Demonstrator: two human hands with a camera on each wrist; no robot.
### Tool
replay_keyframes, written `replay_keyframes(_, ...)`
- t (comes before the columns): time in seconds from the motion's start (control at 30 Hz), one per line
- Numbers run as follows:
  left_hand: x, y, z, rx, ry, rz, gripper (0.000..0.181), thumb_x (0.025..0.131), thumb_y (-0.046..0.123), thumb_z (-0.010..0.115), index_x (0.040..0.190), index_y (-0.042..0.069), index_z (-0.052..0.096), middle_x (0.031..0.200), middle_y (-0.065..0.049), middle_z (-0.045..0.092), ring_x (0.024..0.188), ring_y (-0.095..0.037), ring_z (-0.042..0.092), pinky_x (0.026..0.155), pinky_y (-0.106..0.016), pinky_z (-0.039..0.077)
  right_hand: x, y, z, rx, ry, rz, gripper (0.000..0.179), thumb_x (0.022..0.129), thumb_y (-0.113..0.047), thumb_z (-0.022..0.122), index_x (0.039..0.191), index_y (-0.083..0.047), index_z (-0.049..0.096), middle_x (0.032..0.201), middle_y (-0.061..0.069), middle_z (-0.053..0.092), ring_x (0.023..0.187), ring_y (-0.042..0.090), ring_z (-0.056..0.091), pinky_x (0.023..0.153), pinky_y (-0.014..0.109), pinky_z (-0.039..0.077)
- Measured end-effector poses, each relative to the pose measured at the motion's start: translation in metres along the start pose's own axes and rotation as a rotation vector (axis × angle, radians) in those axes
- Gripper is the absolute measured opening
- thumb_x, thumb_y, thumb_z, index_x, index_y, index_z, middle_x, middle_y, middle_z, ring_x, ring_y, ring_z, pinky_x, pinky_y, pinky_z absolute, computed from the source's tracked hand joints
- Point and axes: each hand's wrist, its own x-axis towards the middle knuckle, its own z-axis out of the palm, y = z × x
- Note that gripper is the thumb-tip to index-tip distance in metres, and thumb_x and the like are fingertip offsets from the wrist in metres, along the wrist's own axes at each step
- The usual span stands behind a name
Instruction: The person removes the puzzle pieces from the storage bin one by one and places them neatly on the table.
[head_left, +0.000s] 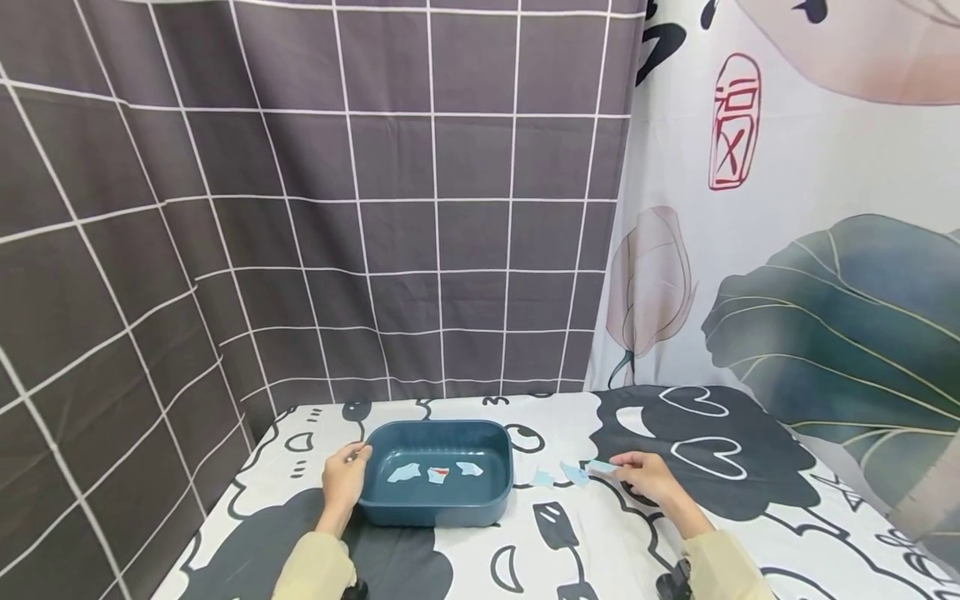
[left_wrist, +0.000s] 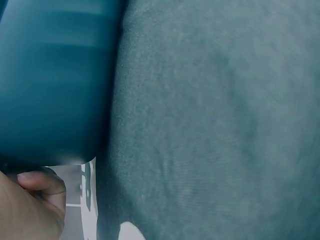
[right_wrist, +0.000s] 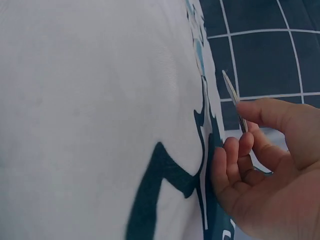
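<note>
A dark blue rectangular basin (head_left: 435, 515) stands on the patterned cloth. My left hand (head_left: 344, 481) grips its left rim; in the left wrist view the curled fingers (left_wrist: 45, 182) show beside the basin's wall (left_wrist: 55, 90). Inside lie three torn-looking pieces: a light blue one (head_left: 405, 472), one with a red patch (head_left: 438, 475) and another light blue one (head_left: 469, 469). To the basin's right, my right hand (head_left: 651, 478) pinches a light blue piece (head_left: 602, 466) between thumb and fingers. The right wrist view shows this piece (right_wrist: 230, 87) nearly edge-on, raised off the cloth.
Two more light blue pieces, a paler one (head_left: 543, 477) and a bluer one (head_left: 575, 473), lie on the cloth between basin and right hand. A dark grid curtain (head_left: 472, 233) hangs behind, with a white flowered curtain (head_left: 675, 250) on the right.
</note>
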Motion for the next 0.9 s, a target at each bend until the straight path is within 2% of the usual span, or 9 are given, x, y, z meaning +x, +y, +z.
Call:
replay_keyframes(0.23,-0.001,-0.004,0.002,0.021,0.006,-0.003,0.036,0.096,0.02,0.056,0.122,-0.005,0.063,0.123,-0.03,0.06,0.104,-0.041,0.058,0.088,-0.051,0.042,-0.001,0.009,0.005,-0.013,0.051,0.047,0.031,0.082,-0.005,0.064,0.108,0.012,0.064,0.083,0.006,0.061,0.076,0.014,0.054,0.066,0.027,0.05)
replay_keyframes(0.43,0.002,-0.005,0.003,0.018,0.011,0.001,0.037,0.097,0.021,0.055,0.123,-0.005,0.062,0.13,-0.03,0.058,0.112,-0.043,0.056,0.095,-0.055,0.041,0.001,0.007,0.008,-0.034,0.083,0.044,0.03,0.077,-0.003,0.068,0.103,0.012,0.066,0.081,0.008,0.063,0.072,0.013,0.053,0.063,0.024,0.045)
replay_keyframes(0.63,0.003,-0.004,0.002,0.009,0.017,-0.011,0.036,0.097,0.02,0.055,0.123,-0.004,0.062,0.129,-0.029,0.059,0.111,-0.042,0.057,0.096,-0.055,0.041,-0.001,0.003,0.009,-0.038,0.098,0.051,0.03,0.074,0.0,0.069,0.101,0.013,0.065,0.084,0.013,0.067,0.073,0.014,0.056,0.063,0.022,0.046)
replay_keyframes(0.83,0.001,-0.001,0.002,0.008,0.02,-0.012,0.036,0.096,0.019,0.056,0.122,-0.004,0.063,0.127,-0.03,0.059,0.112,-0.043,0.057,0.097,-0.056,0.041,-0.009,-0.007,0.014,-0.059,0.121,0.067,0.031,0.078,-0.001,0.066,0.105,0.012,0.064,0.089,0.018,0.066,0.076,0.02,0.058,0.063,0.026,0.046)
replay_keyframes(0.9,0.0,0.0,0.002,0.009,0.021,-0.008,0.036,0.096,0.02,0.056,0.122,-0.004,0.063,0.127,-0.03,0.059,0.111,-0.044,0.057,0.096,-0.056,0.041,-0.012,-0.013,0.016,-0.083,0.144,0.064,0.032,0.078,-0.004,0.066,0.106,0.011,0.064,0.093,0.022,0.067,0.079,0.024,0.061,0.066,0.032,0.049)
